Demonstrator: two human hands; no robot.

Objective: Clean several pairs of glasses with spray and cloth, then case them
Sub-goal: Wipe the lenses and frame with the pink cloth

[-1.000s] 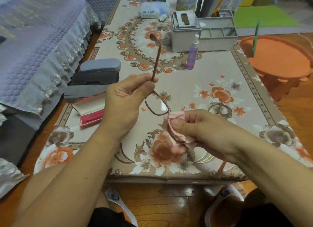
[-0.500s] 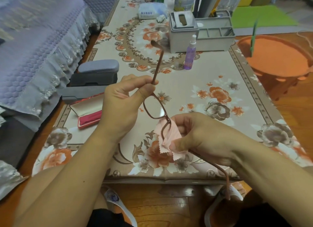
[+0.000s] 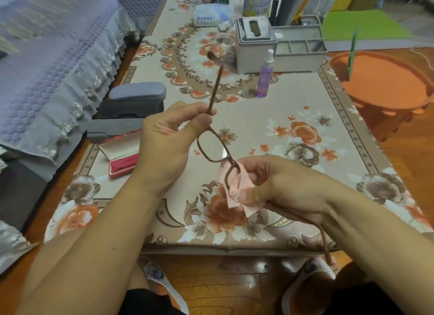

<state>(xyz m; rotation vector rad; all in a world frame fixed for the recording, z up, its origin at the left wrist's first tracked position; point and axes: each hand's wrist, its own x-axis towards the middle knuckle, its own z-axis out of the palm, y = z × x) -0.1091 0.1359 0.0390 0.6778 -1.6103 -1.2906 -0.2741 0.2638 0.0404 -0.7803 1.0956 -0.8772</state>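
At frame centre, above the floral surface, the left hand pinches the brown glasses at the temple hinge between thumb and curled fingers. The right hand clamps the pink cloth around the other lens, thumb pressing. A purple spray bottle stands beyond, upper centre.
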